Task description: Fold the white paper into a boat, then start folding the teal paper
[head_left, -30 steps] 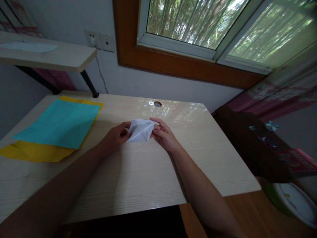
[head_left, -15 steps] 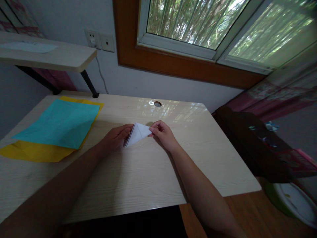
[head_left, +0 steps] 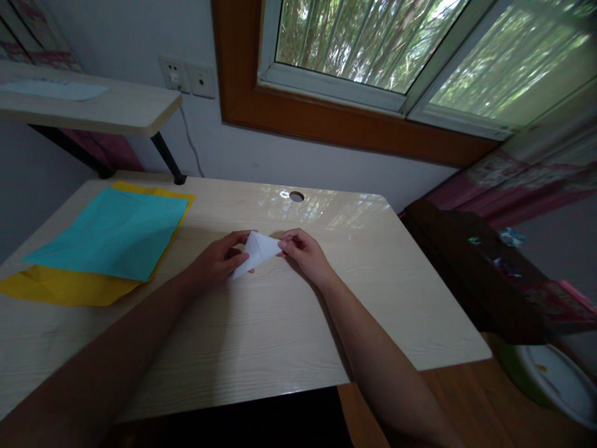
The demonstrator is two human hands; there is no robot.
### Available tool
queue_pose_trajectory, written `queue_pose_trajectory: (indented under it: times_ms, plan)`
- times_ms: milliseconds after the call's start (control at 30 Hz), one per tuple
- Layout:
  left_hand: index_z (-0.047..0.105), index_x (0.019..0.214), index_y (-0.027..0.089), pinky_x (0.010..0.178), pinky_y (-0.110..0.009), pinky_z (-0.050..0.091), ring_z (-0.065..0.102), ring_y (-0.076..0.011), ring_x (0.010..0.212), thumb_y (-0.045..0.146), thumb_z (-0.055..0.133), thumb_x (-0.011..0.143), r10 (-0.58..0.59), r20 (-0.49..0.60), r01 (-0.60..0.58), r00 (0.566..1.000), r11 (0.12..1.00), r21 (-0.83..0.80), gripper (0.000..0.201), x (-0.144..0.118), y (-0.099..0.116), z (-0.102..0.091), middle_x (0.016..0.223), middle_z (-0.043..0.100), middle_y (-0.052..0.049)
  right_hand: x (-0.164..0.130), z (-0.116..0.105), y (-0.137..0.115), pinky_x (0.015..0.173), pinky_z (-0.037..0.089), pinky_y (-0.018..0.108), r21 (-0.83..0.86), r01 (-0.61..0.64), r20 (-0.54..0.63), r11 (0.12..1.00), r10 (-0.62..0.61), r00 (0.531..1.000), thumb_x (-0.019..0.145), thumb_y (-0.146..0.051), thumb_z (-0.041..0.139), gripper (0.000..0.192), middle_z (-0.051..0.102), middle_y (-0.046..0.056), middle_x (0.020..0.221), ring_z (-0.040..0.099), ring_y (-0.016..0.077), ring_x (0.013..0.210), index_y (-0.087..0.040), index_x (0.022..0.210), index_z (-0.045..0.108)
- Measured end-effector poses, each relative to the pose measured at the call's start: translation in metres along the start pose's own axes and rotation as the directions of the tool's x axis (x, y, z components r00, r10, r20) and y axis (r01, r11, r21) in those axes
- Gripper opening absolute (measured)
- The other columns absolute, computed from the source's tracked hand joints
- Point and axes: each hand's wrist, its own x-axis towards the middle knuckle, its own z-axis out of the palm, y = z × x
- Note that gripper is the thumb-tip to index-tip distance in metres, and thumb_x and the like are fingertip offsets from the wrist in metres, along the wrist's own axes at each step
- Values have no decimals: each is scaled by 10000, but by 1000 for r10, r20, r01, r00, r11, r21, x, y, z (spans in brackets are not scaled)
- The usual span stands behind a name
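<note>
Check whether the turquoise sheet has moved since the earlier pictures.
No. The turquoise sheet has stayed put: its upper right corner lies just below the foot of the right-hand black shelf leg, as before.

Folded white paper (head_left: 261, 248) — left hand (head_left: 218, 257) gripping, right hand (head_left: 306, 255) pinching tip, pale desk (head_left: 373, 292)

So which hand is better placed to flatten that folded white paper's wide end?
Probably the left hand: its thumb rests there on the folded white paper; the right hand pinches the narrow tip.
</note>
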Motion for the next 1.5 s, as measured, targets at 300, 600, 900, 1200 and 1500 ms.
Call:
queue_pose_trajectory:
  times_ms: [300,600,900,1200,1500]
  plan:
    - [483,1383,171,583,-282,602,702,-148,656,357,656,882,-65,-132,56,989,996,-70,562,9,2,-3,1010,672,-55,-6,3,-13,836,526,325,-234,151,123,960,-125,984,837,-395,777,373,681,56,1128,636,179,948,-283,1184,700]
    - [384,1479,187,648,-302,614,713,-161,738,398,618,917,-73,-32,72,997,997,-31,645,10,-5,0,1069,682,-85,-6,1,-13,705,474,291,-307,150,69,940,-136,988,793,-445,800,269,643,24,883,583,163,783,-220,921,725]
    - [564,1346,264,1044,-459,501,513,-279,1320,339,680,886,323,-9,-269,946,801,535,480,9,-12,6,1386,554,-109,-10,5,-20,564,355,252,-163,2,-46,987,-9,999,758,-460,812,326,564,-32,689,475,115,610,-201,821,624]
    - [567,1339,218,1048,-418,480,623,-258,1187,382,607,943,313,-18,-215,949,692,689,431,8,-8,9,1299,658,-114,-10,12,-23,638,393,275,-330,262,29,907,-268,963,799,-419,804,278,538,-13,777,502,135,698,-220,814,612]
    - [581,1358,193,871,-296,521,697,-192,914,278,482,967,253,-84,-119,964,690,714,413,0,5,16,1143,739,-71,-14,23,-24,754,494,326,-453,378,143,808,-352,925,842,-307,738,303,545,28,939,555,188,860,-264,1076,551]
